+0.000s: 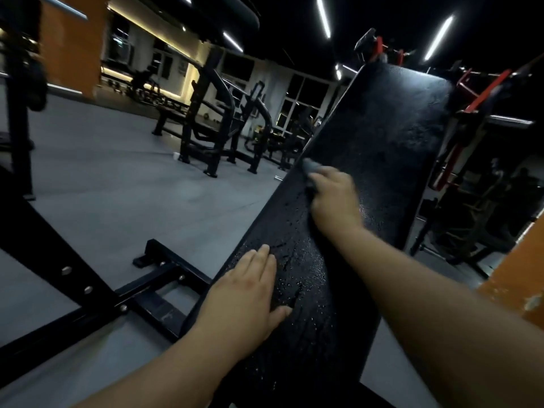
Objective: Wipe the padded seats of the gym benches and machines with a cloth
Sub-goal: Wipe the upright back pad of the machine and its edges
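A small grey cloth (310, 167) is pressed on the long black padded worktop (382, 128) of an inclined gym bench, near the pad's left edge, just above frame centre. The cloth is held under the right grip (334, 198), whose blurred fingers are curled over it. The droplet-beaded pad runs from 6 o'clock to 1 o'clock. The left grip (247, 287) is laid flat on the pad's lower left edge, fingers straight, nothing held. A black steel base frame (164, 293) is seen at 8 o'clock on the grey floor (117, 187), black machines (206, 128) at 11 o'clock and a red-framed machine (471, 92) at 2 o'clock.
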Action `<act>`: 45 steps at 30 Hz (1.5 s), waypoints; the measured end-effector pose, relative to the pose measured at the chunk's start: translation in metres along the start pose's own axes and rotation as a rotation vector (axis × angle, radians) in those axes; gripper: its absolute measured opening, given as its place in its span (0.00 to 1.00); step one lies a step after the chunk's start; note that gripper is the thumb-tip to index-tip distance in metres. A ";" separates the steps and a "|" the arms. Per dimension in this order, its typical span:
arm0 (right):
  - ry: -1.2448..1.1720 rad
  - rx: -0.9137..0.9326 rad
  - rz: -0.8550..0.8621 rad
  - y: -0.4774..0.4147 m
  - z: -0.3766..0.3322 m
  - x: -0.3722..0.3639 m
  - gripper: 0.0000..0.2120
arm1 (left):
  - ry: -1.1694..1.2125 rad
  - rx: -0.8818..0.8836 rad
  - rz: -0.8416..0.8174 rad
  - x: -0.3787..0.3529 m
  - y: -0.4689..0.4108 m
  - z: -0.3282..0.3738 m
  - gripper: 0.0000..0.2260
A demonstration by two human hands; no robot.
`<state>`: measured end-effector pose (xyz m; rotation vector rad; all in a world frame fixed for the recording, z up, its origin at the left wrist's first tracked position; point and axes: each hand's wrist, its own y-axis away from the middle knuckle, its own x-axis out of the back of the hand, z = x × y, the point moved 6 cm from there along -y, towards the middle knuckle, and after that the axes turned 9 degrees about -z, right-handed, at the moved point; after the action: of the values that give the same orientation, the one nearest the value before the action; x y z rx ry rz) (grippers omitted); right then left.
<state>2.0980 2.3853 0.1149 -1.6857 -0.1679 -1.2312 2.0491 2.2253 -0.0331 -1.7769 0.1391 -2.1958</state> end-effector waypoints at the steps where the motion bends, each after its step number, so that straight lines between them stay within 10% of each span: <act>1: 0.015 0.064 -0.082 0.006 -0.027 -0.018 0.24 | 0.009 -0.002 0.010 0.000 0.000 0.000 0.40; 6: 0.101 0.469 -0.210 0.072 -0.039 -0.009 0.18 | 0.038 -0.008 0.050 0.001 0.000 -0.007 0.43; 11: 0.127 -0.010 -0.022 -0.041 0.003 0.007 0.21 | 0.056 0.014 0.065 -0.003 -0.002 -0.014 0.46; 18: 0.127 0.527 -0.232 0.096 -0.061 -0.022 0.17 | 0.125 0.043 0.085 -0.001 0.018 -0.021 0.44; 23: 0.096 0.067 -0.072 0.030 -0.027 -0.002 0.18 | 0.097 0.053 0.069 -0.008 0.032 -0.022 0.43; 30: 0.092 0.533 -0.320 0.120 -0.077 -0.034 0.17 | 0.103 0.099 0.047 -0.021 0.057 -0.031 0.42; 35: 0.066 0.152 -0.168 0.067 -0.083 -0.039 0.18 | 0.139 0.116 0.073 -0.031 0.062 -0.037 0.43; 40: 0.080 0.566 -0.336 0.148 -0.099 -0.042 0.17 | 0.205 0.132 0.076 -0.044 0.073 -0.045 0.44; 45: 0.078 0.142 -0.145 0.088 -0.078 -0.039 0.16 | 0.195 0.115 0.116 -0.050 0.080 -0.048 0.46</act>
<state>2.0830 2.2984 0.0278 -1.5216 -0.3276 -1.3575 2.0265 2.1594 -0.1123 -1.4561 0.1512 -2.2417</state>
